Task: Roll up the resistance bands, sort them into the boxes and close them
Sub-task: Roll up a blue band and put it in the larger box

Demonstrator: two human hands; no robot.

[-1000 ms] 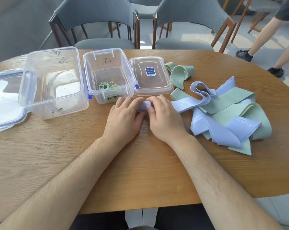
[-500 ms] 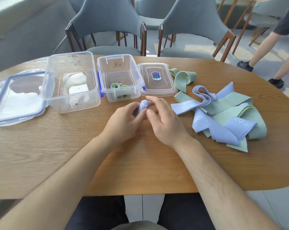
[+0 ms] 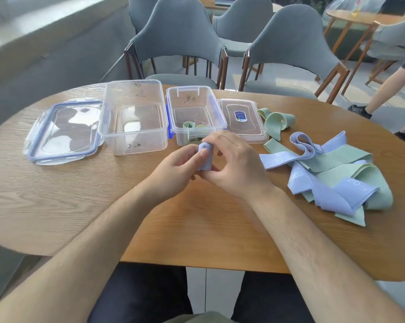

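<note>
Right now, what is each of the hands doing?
Left hand: holding the rolled purple band.
Right hand: pinching that same band.

wooden table (image 3: pixel 196 229) | far left: large lid (image 3: pixel 65 131) lying flat | far middle, side by side: large clear box (image 3: pixel 136 143), small clear box (image 3: pixel 187 141), small lid (image 3: pixel 242 120) | far right: looped green band (image 3: pixel 277 123) | right: heap of purple and green bands (image 3: pixel 336 180)

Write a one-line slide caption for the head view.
Left hand and right hand hold a rolled purple band before the open small box; loose bands lie heaped at right.
</note>
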